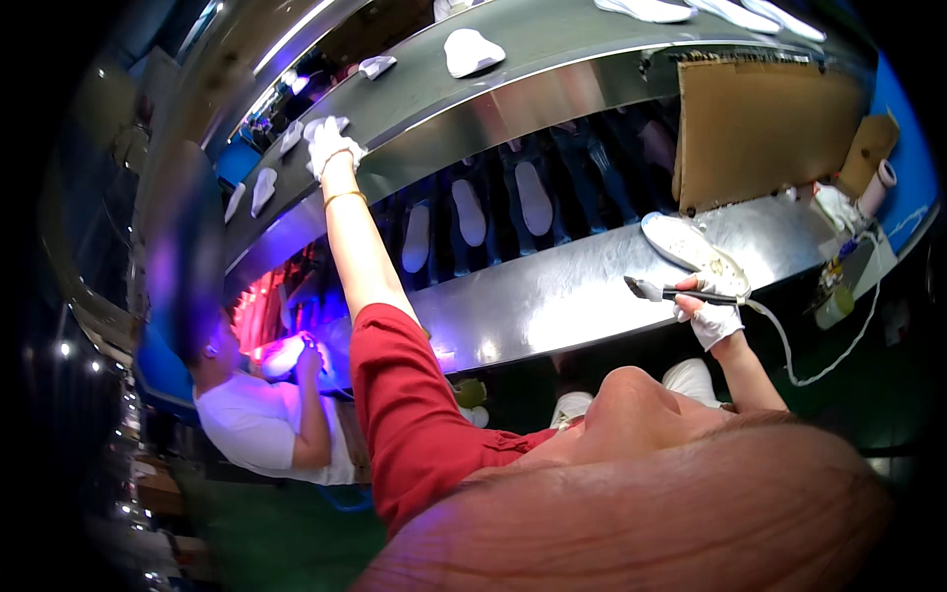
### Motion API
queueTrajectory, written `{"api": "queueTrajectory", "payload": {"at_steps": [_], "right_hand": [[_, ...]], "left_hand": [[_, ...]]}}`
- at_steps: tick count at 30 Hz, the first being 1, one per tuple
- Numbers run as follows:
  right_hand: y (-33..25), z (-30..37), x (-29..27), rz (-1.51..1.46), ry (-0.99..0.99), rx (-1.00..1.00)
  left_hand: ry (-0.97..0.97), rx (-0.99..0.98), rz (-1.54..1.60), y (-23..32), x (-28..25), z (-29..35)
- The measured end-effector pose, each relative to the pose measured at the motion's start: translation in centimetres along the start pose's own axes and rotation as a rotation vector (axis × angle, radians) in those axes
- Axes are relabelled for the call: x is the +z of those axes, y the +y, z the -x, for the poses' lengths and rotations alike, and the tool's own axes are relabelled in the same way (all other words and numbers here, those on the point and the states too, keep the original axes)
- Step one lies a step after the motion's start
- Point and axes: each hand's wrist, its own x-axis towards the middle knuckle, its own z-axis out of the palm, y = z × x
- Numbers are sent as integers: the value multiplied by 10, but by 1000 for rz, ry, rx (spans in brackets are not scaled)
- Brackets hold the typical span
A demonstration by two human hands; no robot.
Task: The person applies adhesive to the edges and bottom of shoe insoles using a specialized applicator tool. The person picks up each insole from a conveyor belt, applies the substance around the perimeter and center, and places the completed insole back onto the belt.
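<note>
My left hand (331, 150), in a white glove, reaches out to the dark conveyor belt (419, 84). Its fingers close on a pale shoe sole (338, 122) at the belt's near edge, though glove and sole partly blend together. Over the metal shelf, my right hand (712, 318) grips a flat brush (646, 288) with a dark handle, its bristles pointing left. This hand wears a white glove with some fingertips bare. A white tube (787, 345) runs from near the brush handle. Just beyond the brush, a white shoe sole (676, 240) lies on the shelf (582, 306).
More white soles (472, 51) lie along the belt. Below it, several soles (534, 197) stand in a dark rack. A cardboard sheet (774, 133) leans at the right, near a thread-like roll (878, 187). At left, a person in white (261, 424) works under purple light.
</note>
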Motion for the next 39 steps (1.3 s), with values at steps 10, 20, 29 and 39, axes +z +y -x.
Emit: {"api": "queueTrajectory", "payload": {"at_steps": [10, 20, 29, 39], "right_hand": [[-10, -2, 16, 126, 26, 55], [-8, 4, 19, 195, -38, -79], [-23, 18, 41, 239, -192, -34], [-21, 14, 5, 216, -151, 4]], "left_hand": [[-236, -284, 291, 14, 5, -15], [-340, 25, -1, -13, -13, -33], [14, -70, -335, -19, -59, 6], [366, 462, 949, 24, -89, 98]]}}
